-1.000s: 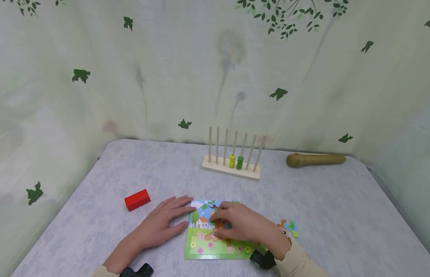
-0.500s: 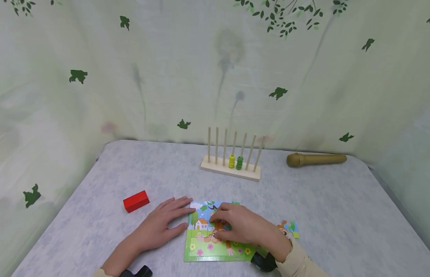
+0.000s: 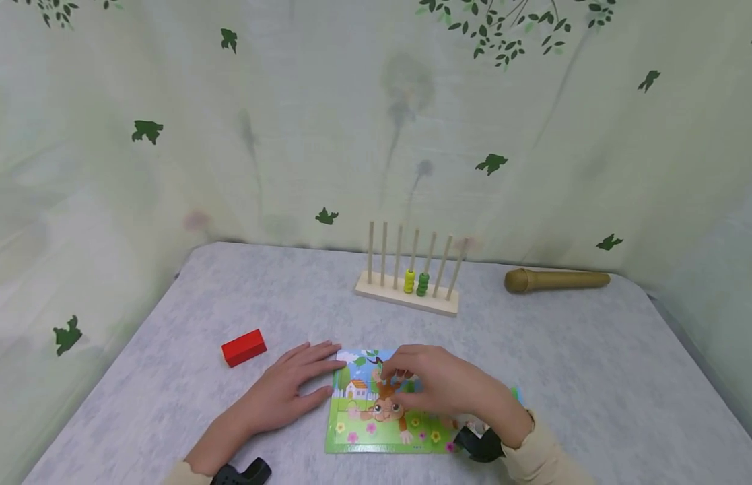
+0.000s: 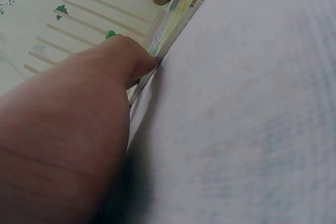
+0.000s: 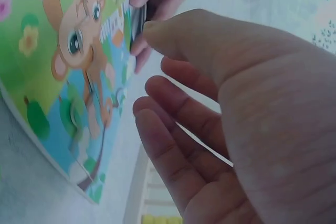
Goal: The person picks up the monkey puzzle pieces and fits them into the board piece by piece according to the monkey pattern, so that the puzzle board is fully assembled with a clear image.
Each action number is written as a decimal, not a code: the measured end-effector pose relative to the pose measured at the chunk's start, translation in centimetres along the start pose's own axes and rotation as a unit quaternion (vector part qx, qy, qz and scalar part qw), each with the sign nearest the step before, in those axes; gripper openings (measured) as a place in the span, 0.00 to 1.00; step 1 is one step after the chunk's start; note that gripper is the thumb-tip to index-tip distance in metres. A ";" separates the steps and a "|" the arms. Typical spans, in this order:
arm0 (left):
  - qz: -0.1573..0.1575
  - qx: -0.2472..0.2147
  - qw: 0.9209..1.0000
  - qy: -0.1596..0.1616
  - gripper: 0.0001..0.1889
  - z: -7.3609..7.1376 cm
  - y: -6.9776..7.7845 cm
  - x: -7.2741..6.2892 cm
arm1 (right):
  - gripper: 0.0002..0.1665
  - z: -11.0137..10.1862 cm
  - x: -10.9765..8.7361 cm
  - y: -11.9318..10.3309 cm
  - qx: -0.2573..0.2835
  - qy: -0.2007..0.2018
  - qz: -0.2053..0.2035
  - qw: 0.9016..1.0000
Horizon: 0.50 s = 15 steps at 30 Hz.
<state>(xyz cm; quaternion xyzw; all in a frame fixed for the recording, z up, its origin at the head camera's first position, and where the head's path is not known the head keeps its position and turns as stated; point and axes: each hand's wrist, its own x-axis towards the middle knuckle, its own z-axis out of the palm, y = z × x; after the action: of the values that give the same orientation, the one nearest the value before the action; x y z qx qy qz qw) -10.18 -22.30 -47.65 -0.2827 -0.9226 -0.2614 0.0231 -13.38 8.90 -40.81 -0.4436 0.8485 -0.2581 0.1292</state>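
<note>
A jigsaw puzzle [image 3: 366, 438] with a monkey, a house and flowers lies in front of me in the head view. My left hand [image 3: 285, 391] rests beside it, fingers extended, with fingertips and thumb at its left edge. In the left wrist view the thumb touches the edge of the board [image 4: 181, 24]. My right hand [image 3: 442, 380] hovers over the puzzle's right part, fingers bent loosely. The right wrist view shows a gap between its thumb and fingers [image 5: 163, 135], with nothing held. A colourful puzzle piece [image 3: 516, 392] lies right of the board, mostly hidden by the right wrist.
Behind the puzzle stands a wooden peg rack [image 3: 406, 300] with yellow beads [image 3: 408, 281] and green beads [image 3: 423, 284]. A red block [image 3: 244, 347] lies at the left. At the back right is a brown club-shaped stick [image 3: 557, 280] with a rounded knob. A printed curtain surrounds the table.
My right hand has come away from the puzzle and shifted a little right, uncovering the monkey's face. It now covers more of the piece on the table. The left hand stays at the puzzle's edge.
</note>
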 end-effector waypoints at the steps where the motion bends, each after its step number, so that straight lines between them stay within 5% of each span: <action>1: 0.000 0.000 1.000 0.001 0.24 0.0 0.0 0.0 | 0.12 -0.2 -0.1 0.0 -0.002 0.003 0.000 1.000; 15: -0.007 -0.011 1.000 -0.003 0.24 -0.1 0.1 0.1 | 0.13 -1.5 -2.4 0.9 -0.042 0.028 0.018 0.999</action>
<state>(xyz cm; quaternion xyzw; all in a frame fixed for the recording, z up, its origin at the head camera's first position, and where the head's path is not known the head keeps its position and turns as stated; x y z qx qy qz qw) -10.20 -22.23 -47.54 -0.2771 -0.9217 -0.2710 0.0149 -13.32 11.74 -40.08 -0.4255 0.8700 -0.2320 0.0910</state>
